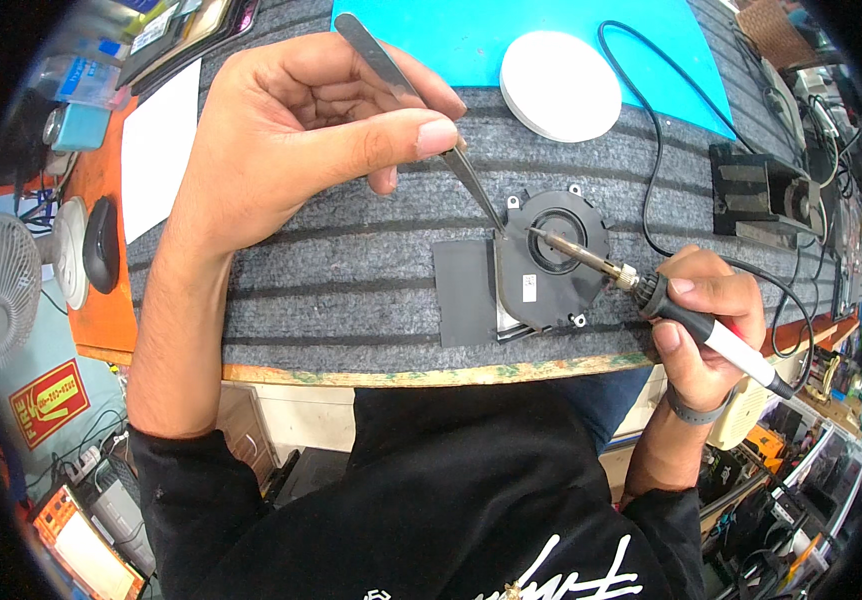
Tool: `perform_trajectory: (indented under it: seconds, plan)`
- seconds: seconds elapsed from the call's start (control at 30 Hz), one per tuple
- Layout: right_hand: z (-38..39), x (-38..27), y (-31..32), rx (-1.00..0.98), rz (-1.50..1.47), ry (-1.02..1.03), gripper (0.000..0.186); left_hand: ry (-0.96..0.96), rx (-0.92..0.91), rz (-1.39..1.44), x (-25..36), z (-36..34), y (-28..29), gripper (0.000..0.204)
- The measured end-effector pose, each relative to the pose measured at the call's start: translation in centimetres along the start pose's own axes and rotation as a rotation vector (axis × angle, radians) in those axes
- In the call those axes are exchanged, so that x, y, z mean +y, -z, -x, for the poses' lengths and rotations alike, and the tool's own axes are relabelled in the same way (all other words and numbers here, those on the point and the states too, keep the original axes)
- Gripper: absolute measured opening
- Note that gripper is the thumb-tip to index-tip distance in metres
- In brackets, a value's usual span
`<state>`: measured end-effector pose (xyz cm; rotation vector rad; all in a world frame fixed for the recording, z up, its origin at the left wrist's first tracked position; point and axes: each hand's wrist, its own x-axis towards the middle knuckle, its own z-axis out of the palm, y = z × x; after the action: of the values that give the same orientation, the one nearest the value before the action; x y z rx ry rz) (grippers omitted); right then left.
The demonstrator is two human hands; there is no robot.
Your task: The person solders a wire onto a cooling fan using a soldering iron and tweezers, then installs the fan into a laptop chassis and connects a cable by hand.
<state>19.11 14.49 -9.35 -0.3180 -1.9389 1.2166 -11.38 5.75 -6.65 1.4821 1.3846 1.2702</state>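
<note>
A black cooling fan (541, 290) with a round hub and small screw tabs lies on the grey striped mat. A dark flat flap (463, 293) extends from its left side. My left hand (321, 140) pinches metal tweezers (381, 62) between thumb and fingers, their tips down at the fan's upper left edge. In my right hand (706, 320) is a soldering iron (696, 325) with a black and white handle. Its metal tip points left over the fan's hub, close to the tweezer tips. Whether either tip touches the fan, I cannot tell.
Beyond the fan sit a round white disc (561, 87) and a blue sheet (431, 45). The iron's black cable (657, 170) loops across the mat on the right, near a dark iron stand (766, 200). White paper (161, 150) and a black mouse (101, 252) lie at the left.
</note>
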Motion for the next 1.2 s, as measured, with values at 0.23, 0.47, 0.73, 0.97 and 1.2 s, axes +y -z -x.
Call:
perform_trajectory:
  seconds: [0.23,0.47,0.73,0.97,1.2]
  plan:
    - [0.6,-0.02,-0.01,0.057,-0.073,-0.064,0.027,0.002,-0.015,0.008,0.23,0.01,-0.05,0.016]
    - [0.58,-0.09,0.17,0.067,-0.122,-0.081,0.027,-0.024,-0.013,0.008,0.17,0.05,-0.18,0.015]
    - [0.47,-0.15,0.12,0.069,-0.139,-0.085,0.027,-0.054,-0.022,0.016,0.11,0.11,-0.15,0.014]
    - [0.52,-0.07,0.32,0.082,-0.136,-0.087,0.029,-0.051,-0.016,0.014,0.17,0.12,-0.24,0.013]
    - [0.44,-0.1,0.38,0.065,-0.137,-0.076,0.029,-0.053,-0.034,0.004,0.22,0.09,-0.2,0.013]
